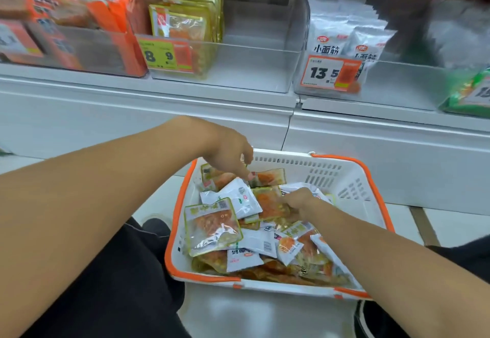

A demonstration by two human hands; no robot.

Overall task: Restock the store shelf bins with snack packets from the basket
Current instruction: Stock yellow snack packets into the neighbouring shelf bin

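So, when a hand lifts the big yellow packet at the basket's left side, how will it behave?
The yellow packet is probably floppy: a flat film pouch, creased. Likely slippery, since the film shines. Probably light, as it rests on other packets in the basket.

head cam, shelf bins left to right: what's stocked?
Orange packets → yellow-green clear-window packets behind the 8.9 price tag → white packets with blue lettering behind the 13.5 price tag → green packets at the right edge.

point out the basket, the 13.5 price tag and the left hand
basket [342, 169]: head view, bare far wall
13.5 price tag [324, 73]: head view, on the printed digits
left hand [229, 152]: head view, back of the hand
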